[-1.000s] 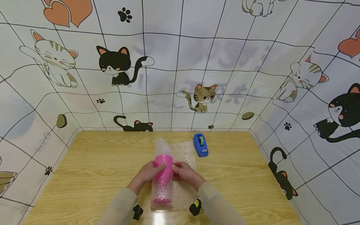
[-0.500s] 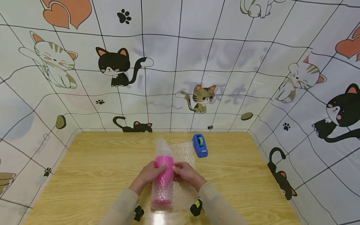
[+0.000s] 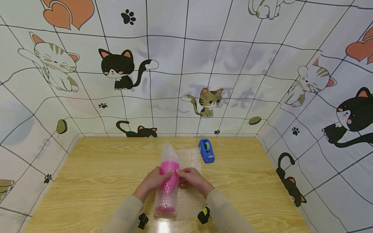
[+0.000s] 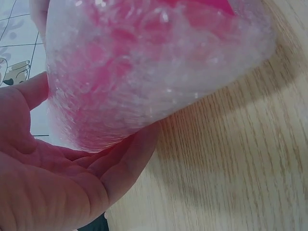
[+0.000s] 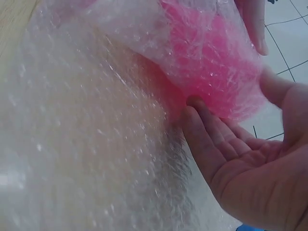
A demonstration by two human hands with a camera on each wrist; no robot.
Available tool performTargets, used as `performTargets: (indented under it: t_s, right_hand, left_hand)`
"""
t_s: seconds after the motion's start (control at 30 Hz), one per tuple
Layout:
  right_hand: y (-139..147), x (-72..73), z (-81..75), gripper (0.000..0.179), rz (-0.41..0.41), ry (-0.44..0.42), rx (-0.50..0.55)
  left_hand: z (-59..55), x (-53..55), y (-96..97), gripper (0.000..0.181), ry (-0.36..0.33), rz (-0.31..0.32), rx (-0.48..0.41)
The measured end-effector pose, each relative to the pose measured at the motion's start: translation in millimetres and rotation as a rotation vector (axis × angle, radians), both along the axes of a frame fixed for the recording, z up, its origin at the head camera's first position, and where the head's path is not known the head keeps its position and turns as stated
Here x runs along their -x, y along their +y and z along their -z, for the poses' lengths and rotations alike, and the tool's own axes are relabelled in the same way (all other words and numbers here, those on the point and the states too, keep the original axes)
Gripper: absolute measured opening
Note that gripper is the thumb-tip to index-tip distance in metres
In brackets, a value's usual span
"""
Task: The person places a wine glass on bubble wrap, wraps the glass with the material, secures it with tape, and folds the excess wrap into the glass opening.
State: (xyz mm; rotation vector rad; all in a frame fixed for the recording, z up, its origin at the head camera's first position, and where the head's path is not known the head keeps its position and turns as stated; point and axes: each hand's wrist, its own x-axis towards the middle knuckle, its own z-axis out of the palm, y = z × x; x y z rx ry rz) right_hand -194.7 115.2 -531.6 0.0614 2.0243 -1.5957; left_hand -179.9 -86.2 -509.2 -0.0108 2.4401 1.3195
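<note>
A bright pink object [image 3: 169,191] lies lengthwise on the table, rolled inside clear bubble wrap [image 3: 188,202]. The wrap extends past its far end, and a flat stretch spreads out to the right. My left hand [image 3: 152,180] grips the roll from the left, thumb on top; in the left wrist view its fingers [image 4: 122,168] curve beneath the wrapped side. From the right, my right hand [image 3: 193,179] holds the roll with its thumb on the upper side. Its fingers [image 5: 202,139] reach under the pink part in the right wrist view. The pink object's exact kind is blurred by the wrap.
A blue tape dispenser [image 3: 207,152] with a roll of tape stands behind the flat wrap, near the back of the wooden table [image 3: 102,171]. Cat-printed sheeting [image 3: 175,84] surrounds the table at the back and sides.
The roll's near end has shifted slightly left, so the roll now slants a little more. My right thumb has edged left and up onto it. The left hand keeps its grip.
</note>
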Motion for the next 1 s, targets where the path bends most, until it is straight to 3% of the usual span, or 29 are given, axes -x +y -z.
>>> performTargets:
  t_s: [0.4,0.7,1.0]
  right_hand:
    - [-3,-0.1,-0.9,0.06,0.021,0.001,-0.048]
    - [-3,1.3,6.4,0.059,0.021,-0.014,0.017]
    - [-6,0.5,12.3,0.049,0.006,-0.021,0.034]
  left_hand:
    - [-2.6,-2.0,-1.2,0.081,-0.033,0.003,-0.008]
    - [-2.8,2.2,-1.5,0.066,-0.031,-0.026,-0.07]
    - [3.1,3.5,-6.1,0.069,-0.085,-0.054,-0.127]
